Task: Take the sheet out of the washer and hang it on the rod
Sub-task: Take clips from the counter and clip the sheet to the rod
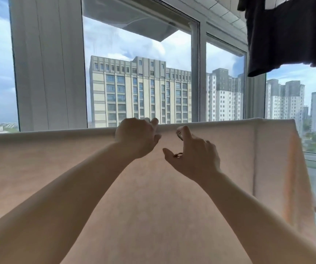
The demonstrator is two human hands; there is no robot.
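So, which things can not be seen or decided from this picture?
- Rod: head view, fully covered by the sheet folded over it.
- Washer: outside the frame.
- Left hand fingertips: curled over the sheet's top fold, so the grip is unclear.
- Dark garment: cut off by the top and right edges; its hanger is unseen.
- Sheet's lower hem: below the bottom edge.
- Right hand: open in front of the sheet; contact is unclear.

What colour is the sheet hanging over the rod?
Pale peach-pink, plain with no pattern; the sheet shows in the head view.
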